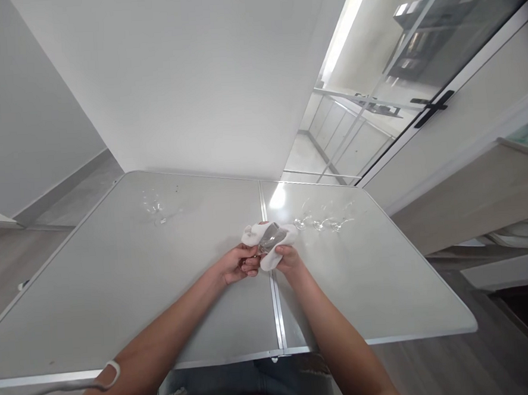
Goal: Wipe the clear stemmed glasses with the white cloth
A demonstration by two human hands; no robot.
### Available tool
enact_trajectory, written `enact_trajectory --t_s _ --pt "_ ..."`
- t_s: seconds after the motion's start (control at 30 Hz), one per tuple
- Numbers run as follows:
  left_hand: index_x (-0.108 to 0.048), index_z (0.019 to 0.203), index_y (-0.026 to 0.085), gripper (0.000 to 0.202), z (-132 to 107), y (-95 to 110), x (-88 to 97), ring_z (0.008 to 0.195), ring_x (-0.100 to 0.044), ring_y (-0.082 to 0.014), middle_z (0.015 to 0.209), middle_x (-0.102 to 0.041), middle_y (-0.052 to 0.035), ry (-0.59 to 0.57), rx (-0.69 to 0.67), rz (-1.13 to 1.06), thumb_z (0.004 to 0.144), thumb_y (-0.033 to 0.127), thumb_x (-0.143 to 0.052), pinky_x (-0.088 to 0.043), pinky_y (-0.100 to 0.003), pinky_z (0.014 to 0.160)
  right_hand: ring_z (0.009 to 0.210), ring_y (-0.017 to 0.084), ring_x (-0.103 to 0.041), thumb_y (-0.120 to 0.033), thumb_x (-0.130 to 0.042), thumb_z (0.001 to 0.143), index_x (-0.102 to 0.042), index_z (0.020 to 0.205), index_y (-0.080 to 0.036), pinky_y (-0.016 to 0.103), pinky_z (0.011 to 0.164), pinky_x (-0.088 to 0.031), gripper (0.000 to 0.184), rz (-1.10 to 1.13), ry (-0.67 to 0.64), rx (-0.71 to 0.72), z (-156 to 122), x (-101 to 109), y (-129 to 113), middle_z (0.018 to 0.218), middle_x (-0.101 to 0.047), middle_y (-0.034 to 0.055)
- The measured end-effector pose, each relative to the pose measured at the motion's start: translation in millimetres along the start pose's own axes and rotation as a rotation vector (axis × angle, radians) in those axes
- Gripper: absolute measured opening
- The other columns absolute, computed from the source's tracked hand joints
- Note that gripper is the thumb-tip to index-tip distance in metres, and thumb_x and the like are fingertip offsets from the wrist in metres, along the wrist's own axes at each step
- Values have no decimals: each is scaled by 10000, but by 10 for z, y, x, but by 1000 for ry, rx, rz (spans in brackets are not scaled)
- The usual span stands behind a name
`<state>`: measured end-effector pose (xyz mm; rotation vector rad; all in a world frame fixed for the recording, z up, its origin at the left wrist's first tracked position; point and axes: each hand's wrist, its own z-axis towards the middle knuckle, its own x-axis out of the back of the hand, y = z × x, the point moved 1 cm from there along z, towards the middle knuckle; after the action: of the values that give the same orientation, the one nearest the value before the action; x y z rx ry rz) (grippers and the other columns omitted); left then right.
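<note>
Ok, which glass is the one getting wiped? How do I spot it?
Start at the grey folding table and follow its metal seam to the middle, where the left hand and right hand meet. The clear glass is between them, tipped sideways inside a white cloth. The other glasses sit bare on the tabletop; only this one is held and wrapped.

cloth (274,253): white, soft woven fabric, crumpled, matt. glass (270,237): clear, glossy. table (162,287): smooth pale-grey top, slight sheen, glare spot. metal strip (274,298) down its middle: bright, brushed-looking. other glasses (319,224): clear, shiny. floor (435,360): wood-look, matt.
</note>
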<state>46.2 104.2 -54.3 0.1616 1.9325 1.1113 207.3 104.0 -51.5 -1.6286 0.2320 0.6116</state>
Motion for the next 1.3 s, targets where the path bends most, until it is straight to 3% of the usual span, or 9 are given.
enact_trajectory --t_s 0.17,0.3,0.4,0.63,0.73,0.83,1.0,1.17,1.3 --pt "-520 573 167 481 6 -94 -6 508 -383 -100 526 -410 16 429 -406 529 897 513 -602 -318 -246 536 629 181 -608 -390 -860 604 -654 803 -209 308 558 -504 339 -76 283 128 58 -143 28 692 -647 5" --pt "-686 760 183 157 -6 -174 -6 661 -495 -158 664 -565 -28 683 -573 1047 853 278 -602 -342 -253 618 670 169 -607 -345 -893 614 -676 815 -180 303 607 -514 338 -230 536 254 87 -248 89 757 -667 16" --pt "-697 798 189 133 0 -158 -20 647 -481 -157 669 -567 -26 644 -549 1051 840 268 -599 -334 -254 617 673 170 -613 -332 -878 637 -667 831 -187 305 610 -517 321 -184 524 252 94 -220 84 762 -673 14" --pt "-518 667 169 436 32 -21 36 457 -212 -55 554 -280 82 90 -12 50 818 531 -707 -277 -220 485 632 220 -637 -512 -794 607 -626 807 -221 319 505 -500 391 9 161 37 64 10 31 637 -639 13" --pt "-522 696 167 399 15 -14 40 459 -160 -49 559 -239 94 1 71 -33 826 492 -712 -238 -207 471 691 231 -654 -504 -816 563 -665 951 -225 312 522 -502 501 -12 47 39 42 -7 30 703 -671 16" --pt "-476 619 178 464 11 -37 10 461 -235 -68 545 -293 63 191 -124 205 882 531 -625 -263 -235 500 761 205 -642 -413 -828 626 -676 1012 -230 306 625 -524 453 -86 142 156 46 -65 -20 789 -686 11" --pt "-518 590 178 379 -39 -40 -5 556 -364 -126 571 -425 -2 515 -530 1115 929 347 -530 -239 -274 584 889 202 -630 -297 -834 678 -721 1029 -231 315 770 -520 374 -466 257 365 38 -107 -237 1006 -709 31" --pt "-655 759 195 197 -103 -9 56 594 -421 -161 662 -553 -55 387 -615 1559 906 276 -553 -231 -285 586 762 192 -619 -326 -811 737 -753 826 -188 310 679 -495 174 -664 139 205 18 28 -352 814 -700 32" --pt "-702 807 203 216 -116 -8 48 589 -461 -163 646 -575 -57 284 -690 1526 928 315 -562 -267 -278 571 667 178 -614 -352 -893 644 -727 806 -164 301 606 -497 298 -407 179 -20 33 194 -304 740 -688 25"
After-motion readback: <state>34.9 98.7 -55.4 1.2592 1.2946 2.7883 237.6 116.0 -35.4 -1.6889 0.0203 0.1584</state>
